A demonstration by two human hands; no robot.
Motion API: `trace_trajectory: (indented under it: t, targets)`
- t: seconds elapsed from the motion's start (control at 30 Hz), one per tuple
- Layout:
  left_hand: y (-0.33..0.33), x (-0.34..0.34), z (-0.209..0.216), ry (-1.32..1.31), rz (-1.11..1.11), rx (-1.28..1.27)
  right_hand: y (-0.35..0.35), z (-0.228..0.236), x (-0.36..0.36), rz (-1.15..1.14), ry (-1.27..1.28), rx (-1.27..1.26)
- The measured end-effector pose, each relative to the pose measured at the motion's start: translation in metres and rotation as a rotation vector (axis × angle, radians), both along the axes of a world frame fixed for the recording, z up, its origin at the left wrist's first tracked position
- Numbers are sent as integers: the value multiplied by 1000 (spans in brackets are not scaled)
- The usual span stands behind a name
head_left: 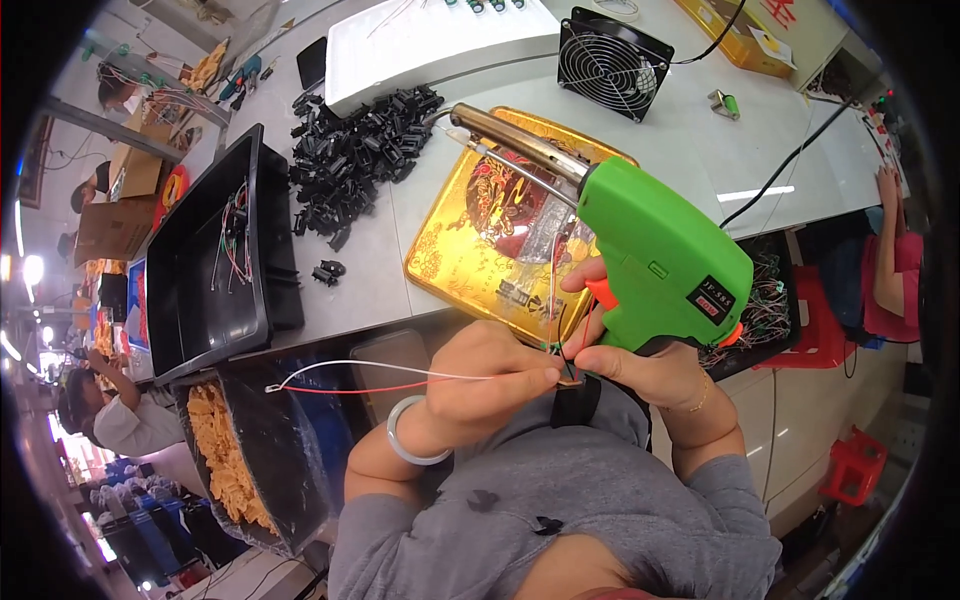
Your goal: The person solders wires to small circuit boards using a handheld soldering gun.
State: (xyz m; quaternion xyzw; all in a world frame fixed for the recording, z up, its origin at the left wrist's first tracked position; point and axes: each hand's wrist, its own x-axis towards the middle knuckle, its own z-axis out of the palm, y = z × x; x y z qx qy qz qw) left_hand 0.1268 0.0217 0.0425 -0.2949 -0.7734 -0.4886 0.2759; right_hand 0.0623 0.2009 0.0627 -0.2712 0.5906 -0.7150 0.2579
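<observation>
My right hand is wrapped round the handle of a green soldering gun with an orange trigger. The gun's metal barrel points to the far left, above a gold tin. Closed in a pinch, my left hand holds a pair of thin red and white wires. They trail to the left and finish in a small white connector. The fingertips of both hands meet at a small part with wires, mostly hidden by the fingers. More thin wires rise from there toward the tin.
Black plastic parts lie heaped beyond a black tray holding a few wired pieces. A fan and a white foam tray stand at the back. Wired parts fill a bin at right. Another person's arm rests at far right.
</observation>
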Motion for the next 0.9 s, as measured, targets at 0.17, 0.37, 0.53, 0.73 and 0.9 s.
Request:
trace_trajectory:
  t: [0.17, 0.37, 0.53, 0.73, 0.9]
  targets:
    - [0, -3, 0, -5, 36, -18, -4, 2, 3, -75, -140, -11]
    - [9, -1, -7, -115, 101, 0, -3, -4, -6, -90, 163, -25]
    - [17, -1, -3, -382, 113, 92, -3, -4, -10, -88, 262, -95]
    - [17, 3, 9, -291, 285, -68, -1, -7, -11, -110, 273, -113]
    - [28, 0, 4, -119, 448, -65, 3, -6, -10, -131, 289, -133]
